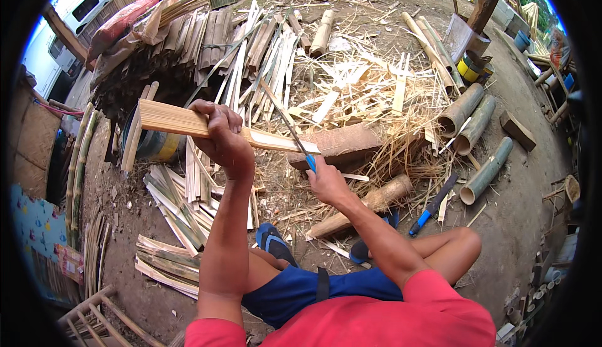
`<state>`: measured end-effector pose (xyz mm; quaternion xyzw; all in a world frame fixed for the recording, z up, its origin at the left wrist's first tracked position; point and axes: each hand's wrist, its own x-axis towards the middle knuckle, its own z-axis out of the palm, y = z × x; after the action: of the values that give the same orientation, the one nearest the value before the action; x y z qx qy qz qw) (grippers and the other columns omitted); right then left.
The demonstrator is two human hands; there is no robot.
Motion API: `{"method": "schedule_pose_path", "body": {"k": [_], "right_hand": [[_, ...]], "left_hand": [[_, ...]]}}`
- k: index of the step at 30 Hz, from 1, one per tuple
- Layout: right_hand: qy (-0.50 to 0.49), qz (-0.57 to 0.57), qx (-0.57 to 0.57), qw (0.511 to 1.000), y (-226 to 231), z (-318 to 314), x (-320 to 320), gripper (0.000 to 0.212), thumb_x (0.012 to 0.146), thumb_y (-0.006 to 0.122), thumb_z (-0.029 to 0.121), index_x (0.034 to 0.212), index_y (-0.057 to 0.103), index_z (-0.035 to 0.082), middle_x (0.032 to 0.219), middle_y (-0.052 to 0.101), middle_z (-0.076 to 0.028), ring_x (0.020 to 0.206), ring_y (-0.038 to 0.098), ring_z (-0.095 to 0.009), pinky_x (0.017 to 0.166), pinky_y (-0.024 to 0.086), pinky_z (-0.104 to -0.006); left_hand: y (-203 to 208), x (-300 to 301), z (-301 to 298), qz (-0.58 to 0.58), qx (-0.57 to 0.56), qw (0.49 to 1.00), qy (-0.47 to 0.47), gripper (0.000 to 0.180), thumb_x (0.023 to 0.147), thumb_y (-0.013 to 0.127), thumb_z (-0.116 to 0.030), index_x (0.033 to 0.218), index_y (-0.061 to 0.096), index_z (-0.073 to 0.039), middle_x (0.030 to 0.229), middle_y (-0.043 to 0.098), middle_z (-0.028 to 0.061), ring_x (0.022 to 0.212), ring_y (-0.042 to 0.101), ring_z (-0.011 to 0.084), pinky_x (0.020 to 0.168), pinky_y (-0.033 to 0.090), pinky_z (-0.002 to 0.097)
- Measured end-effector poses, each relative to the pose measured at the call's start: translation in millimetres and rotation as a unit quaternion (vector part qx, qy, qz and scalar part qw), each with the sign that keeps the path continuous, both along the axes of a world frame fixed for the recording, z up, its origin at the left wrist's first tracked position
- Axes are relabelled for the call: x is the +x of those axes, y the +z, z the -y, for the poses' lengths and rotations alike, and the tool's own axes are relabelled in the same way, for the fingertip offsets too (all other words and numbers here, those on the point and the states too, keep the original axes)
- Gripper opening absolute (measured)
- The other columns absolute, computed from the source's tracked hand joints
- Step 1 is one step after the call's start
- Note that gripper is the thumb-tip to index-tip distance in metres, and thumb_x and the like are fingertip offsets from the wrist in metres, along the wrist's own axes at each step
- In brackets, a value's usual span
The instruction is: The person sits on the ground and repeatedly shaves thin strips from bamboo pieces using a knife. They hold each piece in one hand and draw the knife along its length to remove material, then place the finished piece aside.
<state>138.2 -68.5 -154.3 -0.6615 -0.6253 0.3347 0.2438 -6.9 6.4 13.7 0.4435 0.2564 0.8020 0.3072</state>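
My left hand (221, 135) is wrapped round a pale bamboo slat (172, 120), held out in front of me and slanting slightly down to the right. In my right hand (329, 182) is a long knife (283, 113) with a blue grip, its narrow blade pointing up and to the left. The blade crosses the slat near its right end; whether it bites into the bamboo I cannot tell. Just beyond that end lies a brown wooden block (343, 143) on the ground. A short bamboo log (364, 206) rests by my feet.
Loose shavings (357, 83) cover the ground ahead. Split bamboo is stacked at the far left, with more strips (179, 212) beside my left arm. Bamboo tubes (486, 170) lie at the right, near another blue-handled tool (433, 206). A wooden post (488, 2) stands beyond.
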Motion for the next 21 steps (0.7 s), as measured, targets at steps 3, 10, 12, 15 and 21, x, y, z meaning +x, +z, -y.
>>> {"method": "schedule_pose_path", "body": {"k": [3, 10, 12, 15, 21], "right_hand": [[0.068, -0.096, 0.21, 0.971, -18, 9, -5, 0.036, 0.095, 0.059, 0.015, 0.124, 0.041, 0.004, 0.09, 0.065, -0.031, 0.084, 0.063, -0.052, 0.071, 0.051, -0.0575], [-0.06, -0.005, -0.035, 0.998, -42, -15, 10, 0.03, 0.097, 0.056, 0.023, 0.115, 0.044, 0.003, 0.086, 0.067, -0.031, 0.083, 0.064, -0.052, 0.072, 0.05, -0.0594], [-0.023, -0.073, 0.049, 0.996, -44, -10, 9, 0.031, 0.096, 0.058, 0.022, 0.114, 0.043, 0.001, 0.085, 0.065, -0.033, 0.083, 0.062, -0.055, 0.072, 0.049, -0.0603], [0.054, -0.08, 0.315, 0.944, -57, -2, 2, 0.032, 0.095, 0.059, 0.016, 0.122, 0.045, 0.007, 0.084, 0.065, -0.028, 0.077, 0.064, -0.049, 0.065, 0.05, -0.0539], [-0.092, 0.07, -0.098, 0.988, -129, -29, 35, 0.029, 0.096, 0.056, 0.023, 0.115, 0.044, 0.005, 0.092, 0.068, -0.028, 0.089, 0.066, -0.049, 0.077, 0.05, -0.0593]], "left_hand": [[0, 12, 5, -0.01, -0.013, 1.0, 0.014, 0.009, 0.091, 0.047, -0.009, 0.099, 0.043, -0.008, 0.067, 0.035, -0.0021, 0.056, 0.031, 0.0059, 0.051, 0.029, 0.0241], [6, 20, 0, -0.032, -0.008, 0.999, 0.013, 0.009, 0.091, 0.046, -0.009, 0.1, 0.044, -0.007, 0.067, 0.036, -0.0016, 0.055, 0.031, 0.0074, 0.051, 0.028, 0.0246], [5, 18, -1, -0.012, -0.03, 0.999, 0.024, 0.01, 0.091, 0.046, -0.008, 0.101, 0.044, -0.007, 0.067, 0.036, -0.0013, 0.055, 0.03, 0.0071, 0.05, 0.027, 0.0244], [0, 19, 2, -0.019, -0.021, 1.0, 0.011, 0.01, 0.092, 0.047, -0.01, 0.101, 0.045, -0.007, 0.067, 0.036, -0.0014, 0.054, 0.03, 0.0069, 0.05, 0.026, 0.0241], [-2, 7, -5, -0.006, -0.018, 0.999, 0.034, 0.016, 0.095, 0.048, -0.016, 0.106, 0.044, -0.005, 0.065, 0.036, -0.0012, 0.052, 0.03, 0.0064, 0.048, 0.026, 0.0234]]}}
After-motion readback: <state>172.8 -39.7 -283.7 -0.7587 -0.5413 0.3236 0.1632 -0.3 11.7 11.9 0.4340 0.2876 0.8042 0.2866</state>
